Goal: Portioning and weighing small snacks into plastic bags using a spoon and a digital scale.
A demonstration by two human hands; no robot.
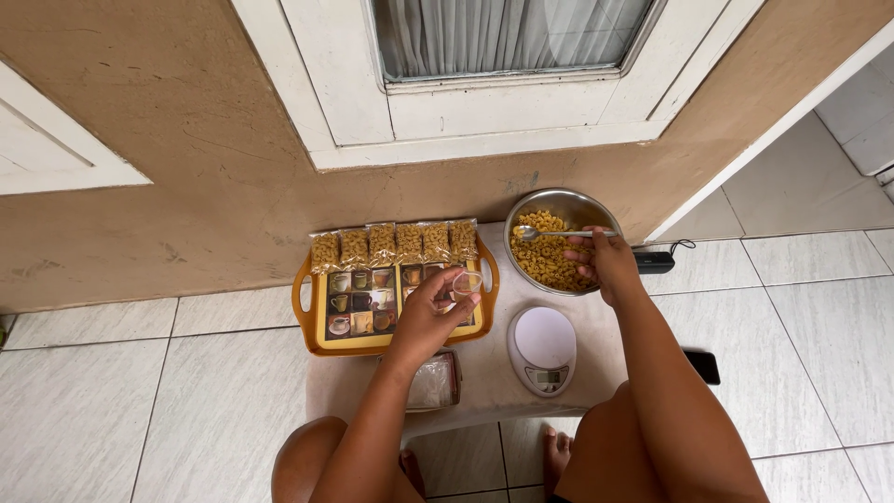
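Two hands: both at work over a low bench (pixel 484 387).
Left hand (pixel 426 317): grip narrow, fingertips pinching a small clear bag (pixel 467 281) at its mouth.
Right hand (pixel 605 263): grip closed on the handle of a spoon (pixel 557 234).
Spoon, place: reached out leftward from the right grip, over the steel bowl (pixel 559 195).
Spoon, axis: long axis ran side to side, roughly level; scoop end pointed toward the left grip and carried some pasta.
Pasta (pixel 545 263): elbow shapes, heaped in the bowl below the right grip.
Bag, place: between the two grips, just above the orange tray (pixel 304 300).
Filled packets (pixel 393 244): six in a row, beyond the left grip, at the tray's far edge.
Kitchen scale (pixel 543 346): nearer the person than both grips, plate bare.
Step, as judged: a spoonful lifted, bag held ready.
Next move, as judged: called for a level spoon and a bag mouth held open.
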